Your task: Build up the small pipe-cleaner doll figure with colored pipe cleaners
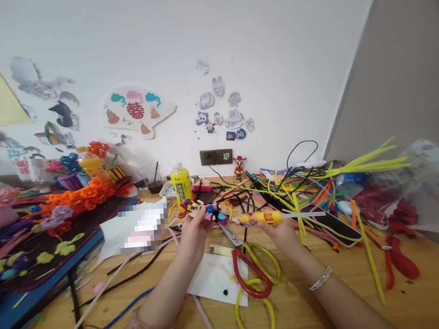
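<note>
My left hand [195, 232] is closed around a small pipe-cleaner doll [216, 214] with blue, pink and black parts and a red, yellow and cream head end, tilted on its side. In my right hand [284, 236] is a yellow glue gun [265, 217], a pale glue stick [305, 214] poking out of its back. Its nozzle points left, close to the doll; whether they touch I cannot tell. Below both hands lies a pair of scissors [252, 277] with a red handle loop, blades towards the doll. Under it are a white sheet [213, 281] and a pale lighter [220, 250].
A yellow drink bottle [181, 181] stands behind my left hand, and a small red-hatted doll [239, 167] by the wall. Pipe cleaners [371, 160] and a phone [334, 225] lie to the right. Pipe-cleaner flowers [81, 198] crowd a dark mat [34, 273] on the left.
</note>
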Tool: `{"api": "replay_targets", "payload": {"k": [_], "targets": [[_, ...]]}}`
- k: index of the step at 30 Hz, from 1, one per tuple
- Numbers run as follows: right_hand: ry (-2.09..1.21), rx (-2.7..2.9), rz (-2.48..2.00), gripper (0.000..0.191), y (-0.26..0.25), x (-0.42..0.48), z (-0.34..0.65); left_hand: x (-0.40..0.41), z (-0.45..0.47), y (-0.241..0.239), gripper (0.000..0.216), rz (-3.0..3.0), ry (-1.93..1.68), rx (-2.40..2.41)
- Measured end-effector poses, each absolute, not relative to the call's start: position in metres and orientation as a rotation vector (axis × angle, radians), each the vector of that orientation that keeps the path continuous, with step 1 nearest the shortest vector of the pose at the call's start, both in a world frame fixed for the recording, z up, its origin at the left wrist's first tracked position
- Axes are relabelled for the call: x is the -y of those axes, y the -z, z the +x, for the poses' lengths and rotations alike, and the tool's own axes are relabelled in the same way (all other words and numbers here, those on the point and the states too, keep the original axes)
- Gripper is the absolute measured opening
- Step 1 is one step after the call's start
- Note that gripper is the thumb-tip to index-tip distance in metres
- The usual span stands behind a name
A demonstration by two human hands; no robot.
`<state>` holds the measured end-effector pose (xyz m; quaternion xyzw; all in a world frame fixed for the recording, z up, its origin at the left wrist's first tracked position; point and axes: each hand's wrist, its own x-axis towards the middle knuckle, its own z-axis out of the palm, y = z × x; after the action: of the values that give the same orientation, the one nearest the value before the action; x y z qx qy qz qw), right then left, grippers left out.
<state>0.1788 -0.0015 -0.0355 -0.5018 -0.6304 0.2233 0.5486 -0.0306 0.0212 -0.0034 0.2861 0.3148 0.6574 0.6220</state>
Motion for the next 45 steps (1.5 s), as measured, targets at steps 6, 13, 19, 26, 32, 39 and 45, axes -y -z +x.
{"api": "replay_targets", "payload": {"k": [6, 13, 19, 26, 32, 39, 45], "targets": [[-0.514, 1.507, -1.198, 0.045, 0.034, 0.003, 0.179, -0.023, -0.032, 0.006, 0.023, 0.660, -1.521, -0.728], [-0.483, 1.517, -1.235, 0.045, 0.037, 0.002, 0.181, -0.020, -0.031, 0.002, 0.023, 0.671, -1.519, -0.728], [-0.463, 1.511, -1.237, 0.042, 0.040, 0.001, 0.181, -0.019, -0.031, 0.002, 0.024, 0.667, -1.514, -0.724], [-0.444, 1.490, -1.268, 0.044, 0.044, -0.001, 0.182, -0.020, -0.031, 0.004, 0.023, 0.669, -1.522, -0.725], [-0.412, 1.513, -1.286, 0.045, 0.038, 0.002, 0.180, -0.020, -0.031, 0.002, 0.024, 0.678, -1.524, -0.753], [-0.298, 1.575, -1.364, 0.040, 0.032, 0.004, 0.179, -0.019, -0.031, 0.001, 0.026, 0.705, -1.534, -0.763], [-0.255, 1.678, -1.364, 0.035, 0.029, 0.004, 0.180, -0.020, -0.031, 0.002, 0.029, 0.732, -1.555, -0.782]]}}
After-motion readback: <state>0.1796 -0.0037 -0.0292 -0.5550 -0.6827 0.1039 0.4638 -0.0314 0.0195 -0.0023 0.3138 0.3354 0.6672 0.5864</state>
